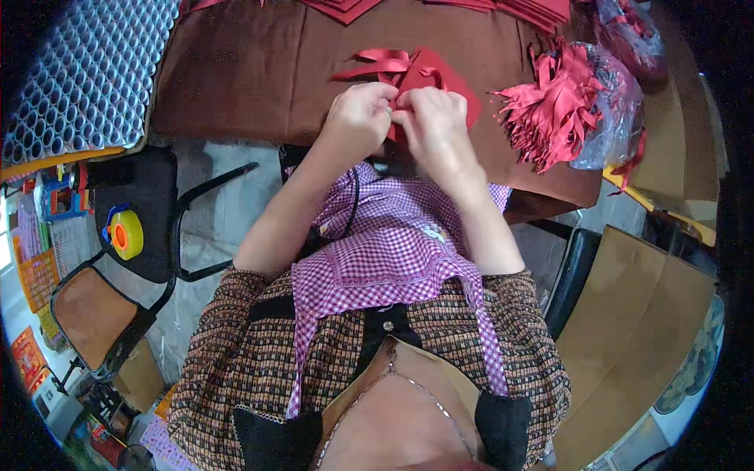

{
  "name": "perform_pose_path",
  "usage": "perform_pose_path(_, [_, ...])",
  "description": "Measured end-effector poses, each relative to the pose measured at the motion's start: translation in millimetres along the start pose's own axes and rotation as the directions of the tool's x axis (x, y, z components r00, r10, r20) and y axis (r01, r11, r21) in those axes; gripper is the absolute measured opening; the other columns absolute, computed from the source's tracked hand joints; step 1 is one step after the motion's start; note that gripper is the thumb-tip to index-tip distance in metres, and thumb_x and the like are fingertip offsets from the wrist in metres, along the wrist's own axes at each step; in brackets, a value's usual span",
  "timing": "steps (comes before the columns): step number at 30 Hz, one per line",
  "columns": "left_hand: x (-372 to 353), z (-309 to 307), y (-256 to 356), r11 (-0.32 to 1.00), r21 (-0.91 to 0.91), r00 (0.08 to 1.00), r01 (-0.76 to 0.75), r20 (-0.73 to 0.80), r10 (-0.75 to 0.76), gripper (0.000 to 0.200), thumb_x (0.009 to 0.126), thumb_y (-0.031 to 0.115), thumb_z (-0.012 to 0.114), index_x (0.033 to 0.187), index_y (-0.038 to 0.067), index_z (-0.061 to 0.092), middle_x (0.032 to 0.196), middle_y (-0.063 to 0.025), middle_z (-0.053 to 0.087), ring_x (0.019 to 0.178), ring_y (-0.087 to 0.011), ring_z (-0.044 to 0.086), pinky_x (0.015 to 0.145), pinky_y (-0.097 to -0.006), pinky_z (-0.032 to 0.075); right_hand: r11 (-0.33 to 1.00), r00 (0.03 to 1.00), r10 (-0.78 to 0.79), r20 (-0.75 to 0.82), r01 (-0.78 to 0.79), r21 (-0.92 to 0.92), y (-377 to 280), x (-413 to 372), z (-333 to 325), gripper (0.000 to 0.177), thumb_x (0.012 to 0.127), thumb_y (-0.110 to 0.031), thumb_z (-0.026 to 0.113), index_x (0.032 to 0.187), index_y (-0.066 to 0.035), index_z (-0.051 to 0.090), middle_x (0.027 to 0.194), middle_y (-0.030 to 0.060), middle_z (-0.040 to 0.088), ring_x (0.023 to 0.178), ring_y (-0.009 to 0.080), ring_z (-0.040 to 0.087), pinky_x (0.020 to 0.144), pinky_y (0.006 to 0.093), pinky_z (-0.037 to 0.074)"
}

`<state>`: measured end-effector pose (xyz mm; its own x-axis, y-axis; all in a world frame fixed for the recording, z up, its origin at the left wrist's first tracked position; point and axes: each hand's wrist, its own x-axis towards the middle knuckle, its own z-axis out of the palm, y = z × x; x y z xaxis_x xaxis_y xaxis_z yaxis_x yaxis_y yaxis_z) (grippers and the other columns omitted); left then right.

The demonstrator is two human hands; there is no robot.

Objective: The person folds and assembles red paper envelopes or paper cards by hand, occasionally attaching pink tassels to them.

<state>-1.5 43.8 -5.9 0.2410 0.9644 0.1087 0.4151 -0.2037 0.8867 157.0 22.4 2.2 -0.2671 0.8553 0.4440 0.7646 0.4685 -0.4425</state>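
Note:
At the near edge of the brown-covered table, both hands work close together over a flat red square piece (430, 64). Red satin ribbon (385, 56) lies across it, with loose ends trailing to the left. My left hand (361, 114) is closed in a pinch on the ribbon at the piece's left side. Right beside it, my right hand (436, 122) has its fingers curled in a pinch on the ribbon too, and it covers the near part of the red piece. The fingertips almost meet, and the spot between them is largely hidden.
A bunch of red ribbons (554, 106) in a clear plastic bag (620, 102) lies to the right. Stacked red pieces (538, 9) sit at the far edge. On the left are a honeycomb-patterned tray (86, 74) and a chair (98, 314) bearing a yellow tape roll (126, 234).

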Motion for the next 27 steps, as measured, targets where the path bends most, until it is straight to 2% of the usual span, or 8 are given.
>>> perform_pose_path(1, [1.0, -2.2, 1.9, 1.000, 0.010, 1.000, -0.002, 0.008, 0.002, 0.025, 0.076, 0.006, 0.054, 0.098, -0.003, 0.063, 0.089, -0.0222, 0.065, 0.085, -0.0327, 0.064, 0.077, -0.0392, 0.051, 0.998, 0.998, -0.054, -0.028, 0.055, 0.036, 1.4, 5.8, -7.4, 0.018, 0.075, -0.004, 0.063, 0.093, -0.005, 0.059, 0.087, 0.0093, 0.060, 0.086, 0.0262, 0.057, 0.080, 0.0392, 0.038])
perform_pose_path(5, [-2.8, -4.8, 11.7, 0.998, -0.032, 0.997, 0.059, 0.051, -0.058, 0.026, 0.077, 0.008, 0.056, 0.100, -0.004, 0.063, 0.090, -0.0218, 0.065, 0.086, -0.0323, 0.064, 0.078, -0.0389, 0.051, 0.981, 0.981, -0.195, 0.001, 0.195, 0.001, 10.5, 23.7, -31.9, 0.027, 0.071, -0.003, 0.064, 0.097, -0.009, 0.063, 0.101, 0.0058, 0.061, 0.090, 0.0253, 0.055, 0.082, 0.0374, 0.039])
perform_pose_path(6, [-3.4, -5.6, 13.4, 1.000, -0.002, 0.997, 0.027, 0.066, -0.026, 0.025, 0.080, 0.007, 0.057, 0.101, -0.004, 0.063, 0.088, -0.0160, 0.066, 0.082, -0.0229, 0.063, 0.076, -0.0333, 0.051, 0.965, 0.965, -0.260, 0.030, 0.261, -0.019, 10.9, 25.8, -34.5, 0.027, 0.070, -0.003, 0.064, 0.096, -0.009, 0.063, 0.102, 0.0051, 0.061, 0.090, 0.0245, 0.054, 0.081, 0.0367, 0.039])
perform_pose_path(7, [-3.2, -6.8, 14.8, 1.000, 0.027, 0.997, -0.008, 0.080, 0.006, 0.024, 0.083, 0.007, 0.058, 0.103, -0.004, 0.063, 0.086, -0.0102, 0.067, 0.077, -0.0135, 0.062, 0.074, -0.0278, 0.050, 0.954, 0.954, -0.289, 0.084, 0.294, -0.053, 16.3, 27.6, -32.1, 0.023, 0.070, -0.003, 0.064, 0.092, -0.010, 0.064, 0.094, 0.0029, 0.061, 0.088, 0.0228, 0.053, 0.080, 0.0356, 0.039])
perform_pose_path(8, [-2.3, -8.9, 15.3, 1.000, 0.026, 0.996, -0.011, 0.083, 0.008, 0.024, 0.083, 0.007, 0.058, 0.103, -0.004, 0.063, 0.086, -0.0102, 0.067, 0.077, -0.0135, 0.062, 0.074, -0.0278, 0.050, 0.955, 0.955, -0.286, 0.083, 0.291, -0.056, 19.5, 29.8, -34.2, 0.023, 0.070, -0.003, 0.064, 0.092, -0.010, 0.064, 0.094, 0.0029, 0.061, 0.088, 0.0228, 0.053, 0.080, 0.0356, 0.039])
perform_pose_path(10, [0.2, -14.2, 14.5, 0.996, 0.032, 0.984, -0.087, 0.162, 0.081, 0.021, 0.080, 0.008, 0.055, 0.095, 0.000, 0.066, 0.092, -0.0185, 0.066, 0.087, -0.0320, 0.064, 0.077, -0.0370, 0.050, 0.944, 0.909, -0.317, 0.272, 0.330, -0.003, 23.6, 35.3, -41.5, 0.018, 0.070, -0.004, 0.065, 0.088, -0.010, 0.063, 0.084, 0.0016, 0.060, 0.083, 0.0219, 0.052, 0.080, 0.0351, 0.038])
perform_pose_path(19, [16.9, -34.3, 1.8, 0.967, 0.042, 0.866, -0.252, 0.455, 0.206, 0.019, 0.082, 0.008, 0.059, 0.097, -0.001, 0.065, 0.086, -0.0107, 0.059, 0.083, -0.0216, 0.058, 0.075, -0.0305, 0.046, 0.927, 0.889, -0.363, 0.277, 0.374, 0.017, 24.9, 40.7, -43.7, 0.009, 0.068, -0.009, 0.069, 0.076, -0.011, 0.065, 0.071, -0.0008, 0.059, 0.076, 0.0196, 0.051, 0.078, 0.0332, 0.037])
perform_pose_path(27, [13.0, -28.4, 2.3, 0.975, -0.043, 0.875, -0.219, 0.432, 0.216, 0.014, 0.082, 0.009, 0.059, 0.089, -0.003, 0.062, 0.086, -0.0081, 0.055, 0.083, -0.0193, 0.055, 0.075, -0.0292, 0.045, 0.925, 0.891, -0.377, 0.253, 0.378, 0.046, 22.9, 37.3, -47.8, 0.009, 0.068, -0.009, 0.069, 0.076, -0.010, 0.064, 0.070, -0.0005, 0.058, 0.076, 0.0193, 0.051, 0.080, 0.0335, 0.038])
